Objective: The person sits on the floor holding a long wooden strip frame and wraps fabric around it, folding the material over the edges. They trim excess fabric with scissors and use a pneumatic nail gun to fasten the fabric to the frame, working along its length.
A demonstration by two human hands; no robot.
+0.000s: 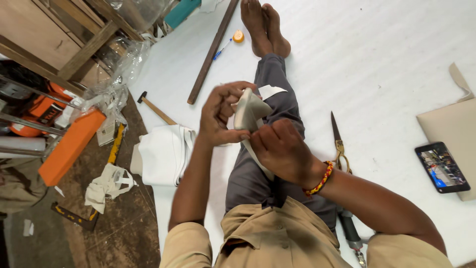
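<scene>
I sit on a white sheet (386,64) with my legs stretched out. Both hands are raised over my lap on a folded piece of pale grey-beige material (248,111). My left hand (220,114) grips its left side, thumb pressed along the lower edge. My right hand (280,149), with a red and yellow bead bracelet at the wrist, pinches the lower right part. A strip of the same material hangs down under my right hand onto my grey trousers.
Large scissors (338,141) lie on the sheet to my right, a phone (442,167) with a lit screen beyond them on a beige board. To my left lie folded white cloth (163,154), a hammer (154,108), a long dark wooden strip (212,52) and an orange box (70,147).
</scene>
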